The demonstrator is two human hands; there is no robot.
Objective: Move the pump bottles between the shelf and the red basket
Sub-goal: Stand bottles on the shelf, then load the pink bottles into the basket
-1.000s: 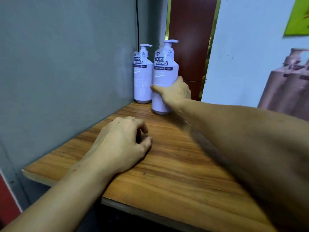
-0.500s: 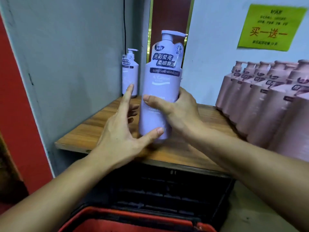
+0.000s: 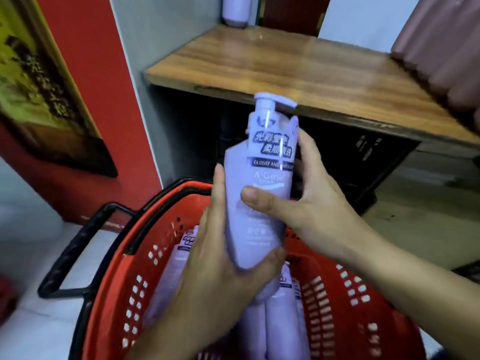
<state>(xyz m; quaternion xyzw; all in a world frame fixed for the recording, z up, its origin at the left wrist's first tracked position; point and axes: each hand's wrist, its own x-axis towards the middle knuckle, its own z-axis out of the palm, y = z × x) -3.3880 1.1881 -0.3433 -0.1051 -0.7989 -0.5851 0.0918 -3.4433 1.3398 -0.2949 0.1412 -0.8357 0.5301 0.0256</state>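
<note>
The bottle (image 3: 259,203), pump up and nearly upright, hangs just over the basket (image 3: 109,302), the left hand (image 3: 220,271) with its grip curled round the base, the right hand (image 3: 309,206) clasping the middle, above bottles (image 3: 280,323) lying flat inside.

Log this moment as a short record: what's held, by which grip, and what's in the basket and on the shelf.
held: purple pump bottle, upright, above the red basket
left grip: holds its lower body
right grip: holds its middle
in basket: purple bottles lying down
shelf: lone bottle at back, pink bottles at right
</note>
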